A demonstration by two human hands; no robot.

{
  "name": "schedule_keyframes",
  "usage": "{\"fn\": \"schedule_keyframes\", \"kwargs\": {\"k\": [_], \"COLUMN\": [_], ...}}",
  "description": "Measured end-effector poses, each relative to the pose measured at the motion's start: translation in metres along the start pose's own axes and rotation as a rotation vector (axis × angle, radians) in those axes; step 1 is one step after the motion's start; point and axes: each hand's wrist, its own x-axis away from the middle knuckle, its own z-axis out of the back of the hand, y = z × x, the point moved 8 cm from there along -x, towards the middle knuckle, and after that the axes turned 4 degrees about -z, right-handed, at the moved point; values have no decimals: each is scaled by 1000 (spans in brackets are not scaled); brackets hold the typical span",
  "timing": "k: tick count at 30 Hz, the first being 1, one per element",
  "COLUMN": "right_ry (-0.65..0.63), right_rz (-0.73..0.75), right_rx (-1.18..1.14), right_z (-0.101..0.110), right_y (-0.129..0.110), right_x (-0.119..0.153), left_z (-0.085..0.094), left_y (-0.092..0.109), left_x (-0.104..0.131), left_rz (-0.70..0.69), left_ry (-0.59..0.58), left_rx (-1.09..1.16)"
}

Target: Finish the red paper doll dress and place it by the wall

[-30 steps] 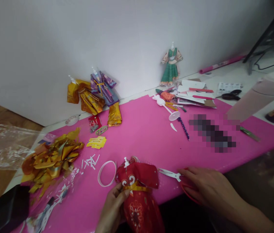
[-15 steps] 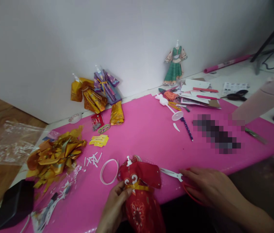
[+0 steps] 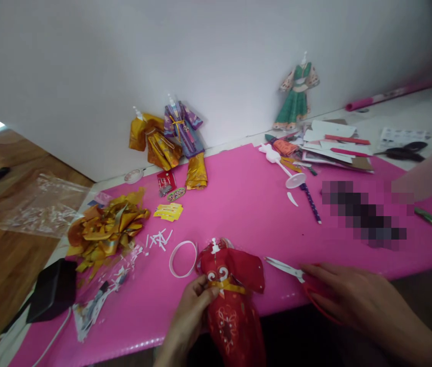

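In front of me is a small red doll dress [image 3: 233, 321] with a gold waistband, white curl trim and a white peg at its neck. My left hand [image 3: 191, 311] pinches it at the waist between thumb and fingers. Its red sleeve [image 3: 250, 270] spreads to the right. My right hand [image 3: 353, 293] is closed over the red handles of a pair of scissors [image 3: 286, 268]. The blades point left, their tip close to the sleeve's edge. Beside the dress, on its left, stands a roll of clear tape [image 3: 183, 259].
Gold fabric scraps [image 3: 108, 224], white strips [image 3: 158, 238] and yellow clips [image 3: 168, 211] lie left on the pink table cover [image 3: 234, 204]. Gold [image 3: 154, 140], purple [image 3: 183, 127] and green [image 3: 294, 97] doll outfits lean on the wall. Right are a white stand [image 3: 284, 168], pen [image 3: 310, 204] and papers [image 3: 334, 142].
The view has swung left, so everything sits further right. The scissors have turned a little, with the right hand shifting slightly right. My left hand keeps its hold on the dress.
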Motion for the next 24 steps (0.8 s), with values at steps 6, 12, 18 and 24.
{"fn": "schedule_keyframes", "kwargs": {"k": [6,12,18,24], "right_ry": [-87,-67,-78,-96], "right_rz": [72,334,407,438], "right_rx": [17,-51,-41,-11], "right_z": [3,13,14,10], "right_y": [4,-45,-67,-70], "right_x": [5,-14,-29,-28], "left_z": [-5,-18,-27,-28], "left_y": [1,4,10,10], "left_x": [0,2,4,4], "left_rz": [-7,-35,-43,-53], "left_ry": [-30,-100,-121,-124], "left_rx": [-66,-90,-46,-46]}}
